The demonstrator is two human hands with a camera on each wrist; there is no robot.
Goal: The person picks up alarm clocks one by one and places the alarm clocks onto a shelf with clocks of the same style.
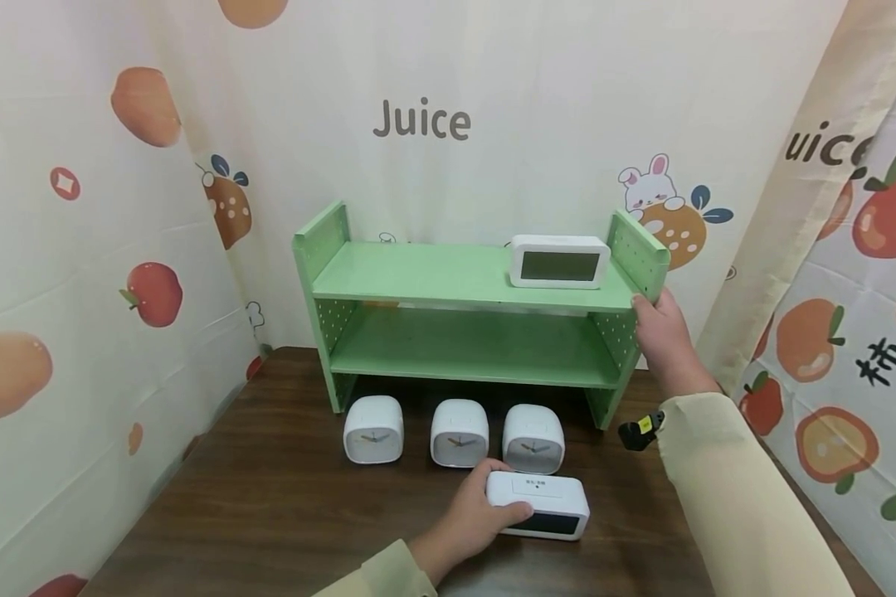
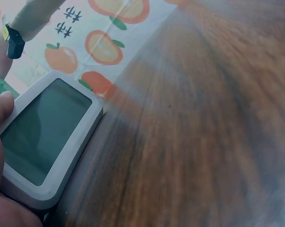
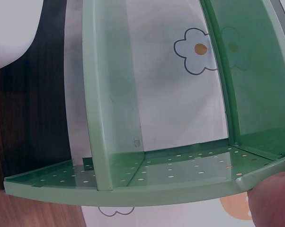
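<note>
My left hand (image 1: 472, 512) grips a white rectangular digital clock (image 1: 545, 489) by its left end, thumb across the front and fingers behind. In the left wrist view the clock's dark blank screen (image 2: 48, 130) shows close up, beside the wooden surface. My right hand (image 1: 664, 336) holds the right side panel (image 1: 642, 257) of a green two-tier shelf (image 1: 463, 340), at about the height of the upper board. In the right wrist view only part of a finger (image 3: 275, 201) shows at the panel's edge. A second white digital clock (image 1: 560, 262) stands on the upper board's right end.
Three small white rounded analog clocks, the left one (image 1: 373, 429), the middle one (image 1: 460, 433) and the right one (image 1: 533, 438), stand in a row before the shelf on the dark wooden table (image 1: 269, 489). Fruit-print curtains (image 1: 448, 166) hang behind and at both sides.
</note>
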